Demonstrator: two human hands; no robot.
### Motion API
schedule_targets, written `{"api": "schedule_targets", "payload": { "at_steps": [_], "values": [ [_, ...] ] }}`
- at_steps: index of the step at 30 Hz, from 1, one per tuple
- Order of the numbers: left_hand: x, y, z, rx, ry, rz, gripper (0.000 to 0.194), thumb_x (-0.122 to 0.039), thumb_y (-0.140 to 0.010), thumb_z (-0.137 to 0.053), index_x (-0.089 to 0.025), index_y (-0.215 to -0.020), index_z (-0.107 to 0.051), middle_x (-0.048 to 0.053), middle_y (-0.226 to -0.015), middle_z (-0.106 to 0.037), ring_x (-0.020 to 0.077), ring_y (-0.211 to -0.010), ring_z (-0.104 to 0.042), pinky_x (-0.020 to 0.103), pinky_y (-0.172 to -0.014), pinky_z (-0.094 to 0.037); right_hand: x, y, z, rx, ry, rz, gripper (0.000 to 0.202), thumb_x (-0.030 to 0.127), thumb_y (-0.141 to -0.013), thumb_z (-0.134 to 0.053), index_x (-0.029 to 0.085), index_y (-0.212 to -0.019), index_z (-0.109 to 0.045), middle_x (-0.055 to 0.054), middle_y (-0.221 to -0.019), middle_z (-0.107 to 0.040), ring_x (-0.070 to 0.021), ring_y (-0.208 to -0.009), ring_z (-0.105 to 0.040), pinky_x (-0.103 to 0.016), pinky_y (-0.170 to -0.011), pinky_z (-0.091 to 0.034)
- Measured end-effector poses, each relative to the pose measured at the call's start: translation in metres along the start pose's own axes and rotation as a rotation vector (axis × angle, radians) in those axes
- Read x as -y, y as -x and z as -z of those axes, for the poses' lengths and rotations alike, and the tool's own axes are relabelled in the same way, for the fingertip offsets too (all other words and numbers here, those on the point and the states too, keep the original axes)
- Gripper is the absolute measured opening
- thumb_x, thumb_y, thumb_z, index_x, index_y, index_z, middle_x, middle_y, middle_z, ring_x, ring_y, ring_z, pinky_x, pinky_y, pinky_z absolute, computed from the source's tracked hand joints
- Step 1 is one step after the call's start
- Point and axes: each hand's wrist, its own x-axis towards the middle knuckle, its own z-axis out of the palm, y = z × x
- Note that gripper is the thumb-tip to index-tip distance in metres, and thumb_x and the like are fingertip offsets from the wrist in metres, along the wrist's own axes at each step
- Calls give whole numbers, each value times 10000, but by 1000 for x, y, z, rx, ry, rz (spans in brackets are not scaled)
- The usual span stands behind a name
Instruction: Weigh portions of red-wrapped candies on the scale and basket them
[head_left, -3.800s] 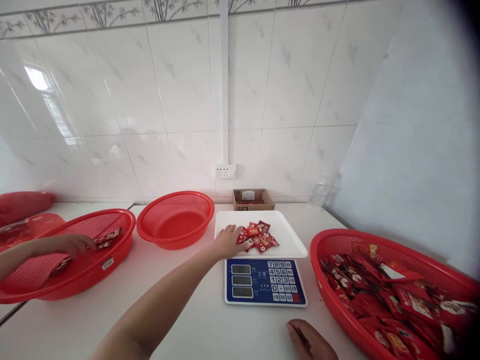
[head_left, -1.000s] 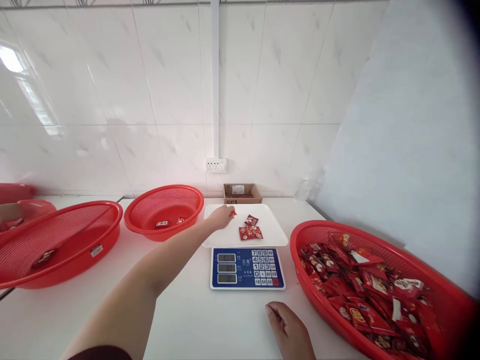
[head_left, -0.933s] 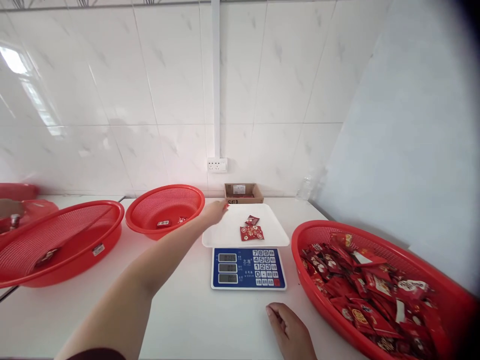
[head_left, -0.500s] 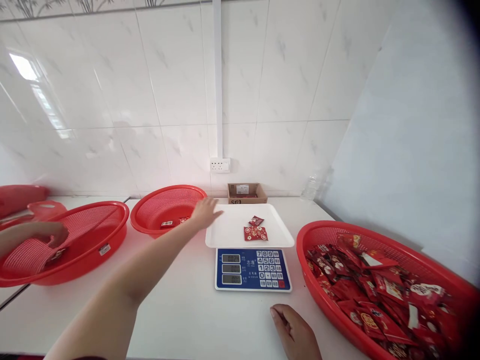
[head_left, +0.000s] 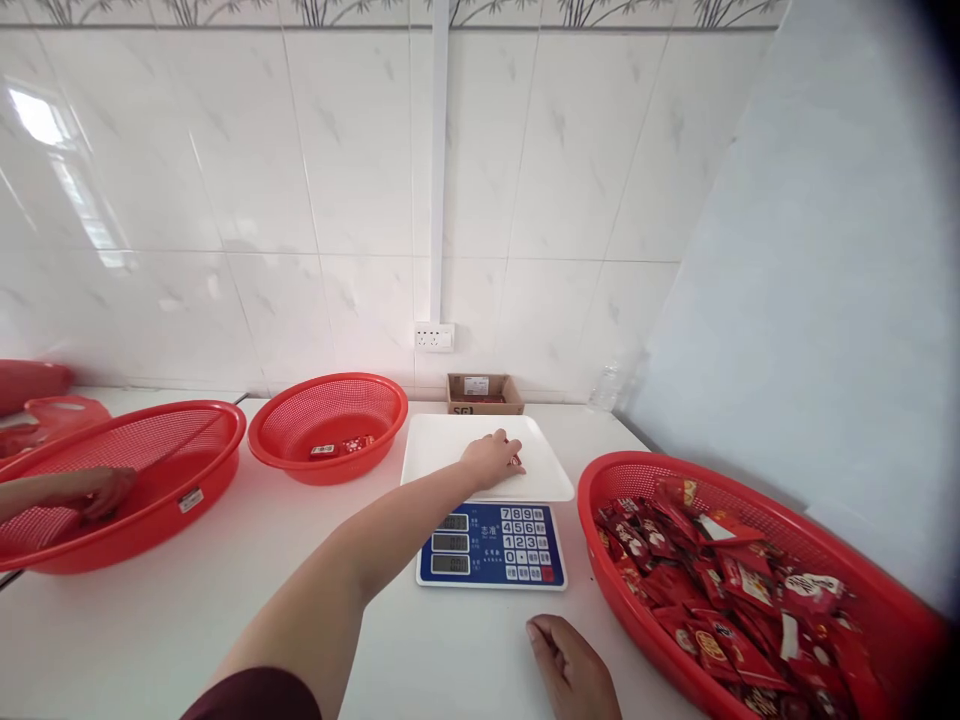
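Note:
My left hand (head_left: 493,461) is over the white pan (head_left: 427,465) of a digital scale (head_left: 491,545), its fingers curled round small red snack packets (head_left: 515,460). Only a bit of red shows by the fingers; the hand covers the rest. Below the scale's blue keypad, my right hand (head_left: 574,670) rests on the white table, loosely closed, with nothing visible in it. To its right stands a red basket (head_left: 600,500) heaped with red snack packets (head_left: 720,590).
A round red basket (head_left: 330,380) with a few packets stands left of the scale. Farther left, another person's hand (head_left: 105,490) reaches into a larger red basket (head_left: 217,470). A small cardboard box (head_left: 486,407) and a clear plastic container (head_left: 604,388) sit by the wall.
My left hand has moved right, from the pan's left edge onto the packets, and its fingers have closed over them. The other person's hand sits lower in its basket. My right hand stays resting.

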Motion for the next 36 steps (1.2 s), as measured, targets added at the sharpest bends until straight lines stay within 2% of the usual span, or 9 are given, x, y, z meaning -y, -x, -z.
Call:
{"api": "schedule_targets", "payload": {
  "at_steps": [5, 12, 16, 18, 23, 26, 29, 32, 36],
  "values": [
    [27, 20, 15, -72, -9, 117, 416, -535, -862, -380, -241, -1144, -464, 87, -1117, -516, 239, -913, -598, 331, -715, -467, 0, -1, 2, 9, -11, -11, 323, 471, -822, -442, 225, -741, -635, -6, -653, -658, -135, -548, -589, -209, -523, -489],
    [106, 69, 56, -242, -12, 537, 558, -579, -874, -250, -249, -1320, -311, 137, -1253, -447, 291, -1030, -552, 383, -786, -440, -1, 1, 5, 52, 11, -25, 320, 488, -811, -447, 237, -750, -637, -15, -690, -679, -151, -568, -603, -223, -545, -503],
    [133, 103, 53, -135, -62, 657, 600, -592, -866, -232, -227, -1331, -331, 159, -1387, -351, 338, -1225, -388, 488, -942, -323, -3, 0, 5, 63, 24, -28, 316, 489, -810, -446, 238, -767, -634, -18, -720, -685, -156, -605, -616, -226, -574, -507],
    [137, 119, 44, -64, -72, 614, 556, -577, -873, -235, -254, -1304, -376, 120, -1341, -445, 301, -1224, -404, 477, -978, -292, -4, -1, 3, 55, 30, -26, 314, 484, -813, -444, 238, -775, -635, -24, -747, -687, -162, -647, -627, -230, -603, -509],
    [137, 149, 27, -58, -113, 623, 430, -365, -914, -255, -195, -1251, -463, 156, -1137, -608, 330, -1108, -513, 599, -978, -214, 10, 0, 3, 52, 63, 9, 291, 400, -848, -414, 217, -773, -627, -45, -778, -678, -171, -737, -630, -255, -680, -500],
    [131, 157, 14, -302, -107, 665, 414, -360, -911, -272, -194, -1223, -489, 144, -1258, -534, 364, -1279, -312, 660, -986, -142, 34, -1, 25, 151, 94, 84, 278, 315, -872, -381, 209, -840, -636, -55, -824, -672, -162, -770, -621, -258, -702, -494],
    [108, 164, -4, -662, 23, 420, 391, -364, -905, -330, -178, -1216, -477, 139, -1254, -526, 304, -1289, -317, 559, -1039, -214, 61, -15, 69, 121, 168, 186, 261, 287, -866, -396, 220, -940, -637, -64, -897, -665, -171, -849, -608, -285, -777, -477],
    [69, 171, -25, -930, 220, 205, 336, -303, -892, -392, -170, -1192, -466, 139, -1170, -553, 256, -1199, -437, 451, -994, -354, 73, -43, 119, -25, 261, 75, 236, 301, -844, -439, 231, -947, -639, -56, -962, -666, -187, -918, -601, -305, -830, -457],
    [24, 181, -50, -1007, 404, -49, 299, -224, -865, -435, -201, -1163, -454, 98, -1013, -581, 226, -1000, -551, 399, -841, -471, 43, -81, 158, 169, 287, -259, 261, 248, -803, -498, 211, -1025, -630, -63, -1050, -660, -207, -967, -604, -320, -838, -459]
  ]
}}
